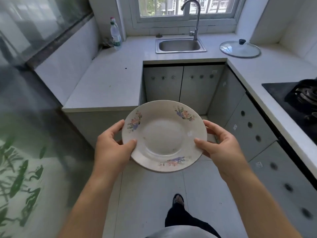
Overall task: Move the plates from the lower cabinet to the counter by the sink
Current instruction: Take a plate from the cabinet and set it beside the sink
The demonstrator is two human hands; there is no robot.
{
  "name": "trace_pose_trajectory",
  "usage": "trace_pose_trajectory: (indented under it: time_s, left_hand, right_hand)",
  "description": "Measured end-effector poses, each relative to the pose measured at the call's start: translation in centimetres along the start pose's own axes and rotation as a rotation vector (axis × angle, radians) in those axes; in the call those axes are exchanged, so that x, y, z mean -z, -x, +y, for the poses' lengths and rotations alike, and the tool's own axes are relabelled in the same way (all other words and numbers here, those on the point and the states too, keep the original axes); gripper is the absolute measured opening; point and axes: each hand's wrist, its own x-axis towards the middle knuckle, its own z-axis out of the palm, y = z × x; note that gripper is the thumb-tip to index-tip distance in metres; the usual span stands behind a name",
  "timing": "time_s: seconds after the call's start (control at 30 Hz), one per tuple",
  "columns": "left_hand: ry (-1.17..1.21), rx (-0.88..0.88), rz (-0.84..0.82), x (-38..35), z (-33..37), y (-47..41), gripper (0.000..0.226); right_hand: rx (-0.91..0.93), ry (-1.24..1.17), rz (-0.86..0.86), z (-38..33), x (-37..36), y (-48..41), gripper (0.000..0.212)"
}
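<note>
1. One plate [164, 134], white with three small flower prints on its rim, was held in the air with its face up, above the floor [151, 194] and in front of the lower cabinet doors [183, 86]. It did not touch the counter [106, 86].
2. Left hand [111, 148] held the plate at its left edge: the thumb lay on top of the rim, and the fingers [118, 125] were curled around the edge and went under it.
3. Right hand [221, 148] held the right edge in the same way, thumb on the rim and the other fingers bent around the outside.
4. Both cabinet doors under the sink [180, 45] were closed.
5. A tall curved faucet [195, 18] stood behind the sink, under a window [185, 7].
6. At the left back corner of the counter stood two bottles [115, 34], close together.
7. To the right of the sink a glass lid [240, 49] with a dark knob lay flat on the counter.
8. Further right, a black stove [295, 103] was set into the counter.
9. Low in the view, one foot [178, 200] in a dark shoe stood on the floor tiles.
</note>
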Motion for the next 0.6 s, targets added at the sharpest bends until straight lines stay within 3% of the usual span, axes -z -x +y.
trace_pose_trajectory:
  time_s: [0.2, 0.6]
  left_hand:
    - [-0.022, -0.018, -0.057, -4.2, 1.5, -7.6, 0.062]
    - [-0.052, -0.12, -0.263, -22.1, 9.9, -28.7, 0.068]
  right_hand:
    - [-0.016, -0.034, 0.056, -0.8, 0.2, -7.3, 0.051]
    - [0.041, 0.006, 0.275, -7.8, 5.5, -30.4, 0.054]
